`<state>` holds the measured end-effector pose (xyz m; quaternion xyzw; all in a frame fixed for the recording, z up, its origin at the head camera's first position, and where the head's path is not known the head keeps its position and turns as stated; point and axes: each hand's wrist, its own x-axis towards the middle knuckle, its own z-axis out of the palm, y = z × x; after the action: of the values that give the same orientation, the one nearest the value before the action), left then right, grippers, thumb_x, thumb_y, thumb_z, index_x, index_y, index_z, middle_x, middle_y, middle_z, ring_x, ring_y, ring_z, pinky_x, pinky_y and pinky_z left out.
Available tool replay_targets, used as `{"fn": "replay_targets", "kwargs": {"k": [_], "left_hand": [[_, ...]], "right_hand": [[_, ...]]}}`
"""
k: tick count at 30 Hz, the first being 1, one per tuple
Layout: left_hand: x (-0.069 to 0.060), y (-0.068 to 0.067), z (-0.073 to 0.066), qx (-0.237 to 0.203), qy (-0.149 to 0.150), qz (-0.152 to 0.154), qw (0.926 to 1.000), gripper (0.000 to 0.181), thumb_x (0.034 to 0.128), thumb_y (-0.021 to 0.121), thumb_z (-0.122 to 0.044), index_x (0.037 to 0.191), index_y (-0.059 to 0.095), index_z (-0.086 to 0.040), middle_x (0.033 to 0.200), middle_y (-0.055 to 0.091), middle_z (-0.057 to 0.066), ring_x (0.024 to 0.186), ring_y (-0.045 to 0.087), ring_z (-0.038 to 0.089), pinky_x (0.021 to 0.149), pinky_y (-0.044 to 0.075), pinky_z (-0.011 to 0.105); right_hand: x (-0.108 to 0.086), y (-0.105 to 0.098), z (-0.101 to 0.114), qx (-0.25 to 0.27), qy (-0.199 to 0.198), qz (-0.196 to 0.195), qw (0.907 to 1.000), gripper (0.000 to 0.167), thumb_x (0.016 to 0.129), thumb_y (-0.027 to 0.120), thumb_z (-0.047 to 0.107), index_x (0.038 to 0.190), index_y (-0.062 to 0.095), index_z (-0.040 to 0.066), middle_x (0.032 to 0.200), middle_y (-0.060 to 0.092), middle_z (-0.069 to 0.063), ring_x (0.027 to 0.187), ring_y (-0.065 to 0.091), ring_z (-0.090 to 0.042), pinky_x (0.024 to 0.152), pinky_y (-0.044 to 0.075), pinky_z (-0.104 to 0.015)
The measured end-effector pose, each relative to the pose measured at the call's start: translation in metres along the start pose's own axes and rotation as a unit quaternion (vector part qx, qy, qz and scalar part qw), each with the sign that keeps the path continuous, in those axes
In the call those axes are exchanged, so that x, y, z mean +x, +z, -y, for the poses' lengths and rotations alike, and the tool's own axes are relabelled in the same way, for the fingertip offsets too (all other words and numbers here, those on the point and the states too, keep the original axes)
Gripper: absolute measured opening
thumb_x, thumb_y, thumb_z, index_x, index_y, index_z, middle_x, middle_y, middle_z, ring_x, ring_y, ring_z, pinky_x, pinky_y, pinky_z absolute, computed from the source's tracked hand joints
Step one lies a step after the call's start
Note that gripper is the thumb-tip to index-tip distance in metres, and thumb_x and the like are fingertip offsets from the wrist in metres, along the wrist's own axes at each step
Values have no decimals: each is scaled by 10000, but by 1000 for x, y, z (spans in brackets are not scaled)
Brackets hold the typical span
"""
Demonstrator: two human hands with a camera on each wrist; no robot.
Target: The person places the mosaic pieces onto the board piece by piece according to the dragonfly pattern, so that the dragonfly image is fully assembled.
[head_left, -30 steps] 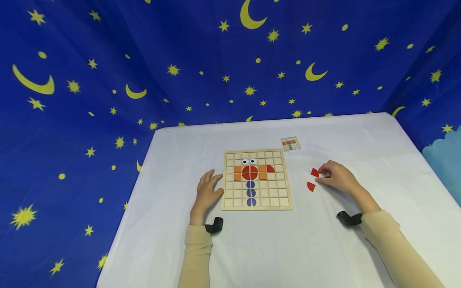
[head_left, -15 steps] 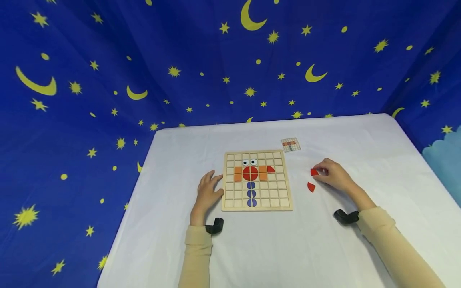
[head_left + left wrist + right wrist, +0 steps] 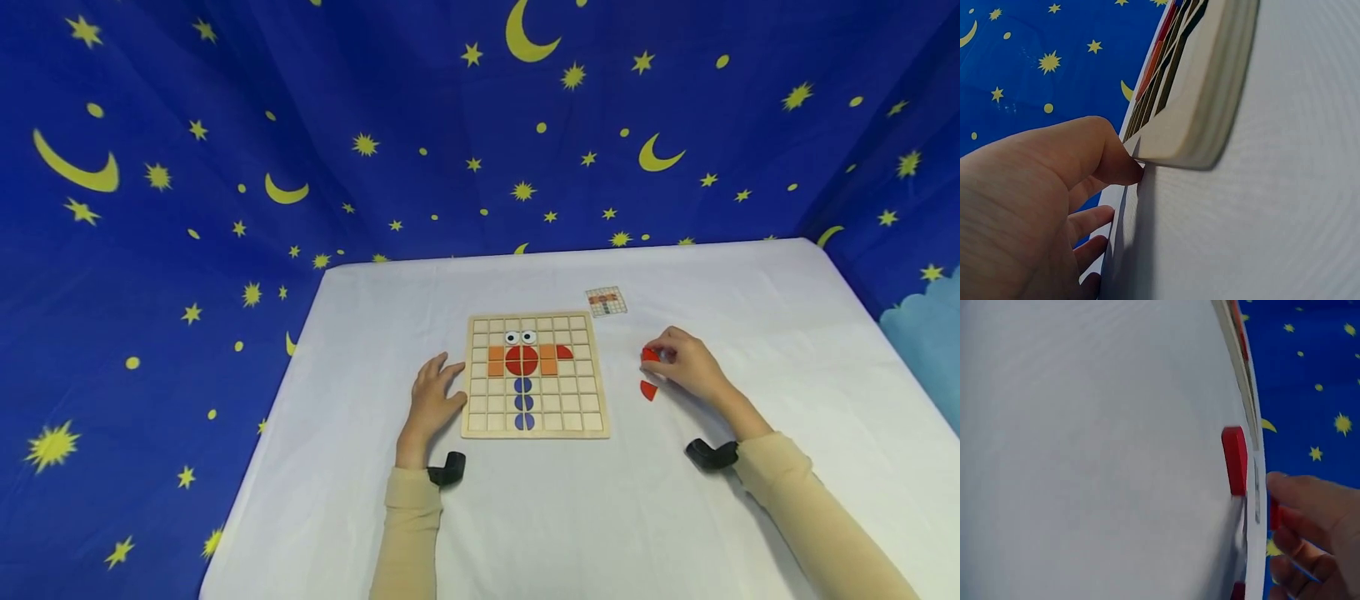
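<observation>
A square wooden grid board (image 3: 570, 403) lies on the table, filled partly with orange squares (image 3: 549, 360), a red disc of quarter pieces (image 3: 521, 360), blue half-rounds (image 3: 523, 402) and two googly eyes (image 3: 521, 337). My left hand (image 3: 433, 403) rests at the board's left side, fingers spread; in the left wrist view its thumb (image 3: 1124, 165) touches the board near a corner. Right of the board, my right hand (image 3: 688, 363) pinches a red quarter-circle piece (image 3: 649, 355) between thumb and fingers. Another red quarter-circle piece (image 3: 648, 390) lies just in front of it.
A small picture card (image 3: 606, 301) with a grid pattern lies beyond the board's far right corner. White cloth (image 3: 555, 517) covers the table. A blue curtain (image 3: 420, 108) with yellow stars and moons hangs behind and to both sides. Black wrist mounts (image 3: 447, 469) sit at both cuffs.
My right hand has reached the farther red quarter-circle piece, pinched it and shifted slightly left and away from me. The left hand and the board stay put.
</observation>
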<state>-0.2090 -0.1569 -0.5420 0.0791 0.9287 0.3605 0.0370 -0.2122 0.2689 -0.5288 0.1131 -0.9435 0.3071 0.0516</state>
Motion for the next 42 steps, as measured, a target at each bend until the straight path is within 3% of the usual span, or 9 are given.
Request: {"fn": "replay_targets", "kwargs": {"k": [20,32,42], "left_hand": [[-1,0,-1,-50,46,-22,10000,526,797,602,-159,1318,555,-101,1526,320,160,1442,201,363,1165,138,582],[-1,-2,-2,-25,79,-51,10000,522,794,603,-157,1311,561,-102,1519,330,164,1438,213,362,1163,149,581],[1,0,1,52,38,-46,10000,518,801,608,-160,1313,559,-99,1526,324,160,1442,208,356,1168,144,573]], "right_hand": [[28,30,52,354,-559,426,9969,303,774,776,175,1015,714,3,881,578,-52,715,455,-142,618,366,-227],[37,55,75,615,-478,756,9941,334,790,761,199,1050,698,-1,875,569,-37,727,474,-125,617,386,-219],[37,68,83,564,-669,635,9941,335,784,766,182,1039,700,-25,885,605,-63,703,473,-118,613,386,-230]]}}
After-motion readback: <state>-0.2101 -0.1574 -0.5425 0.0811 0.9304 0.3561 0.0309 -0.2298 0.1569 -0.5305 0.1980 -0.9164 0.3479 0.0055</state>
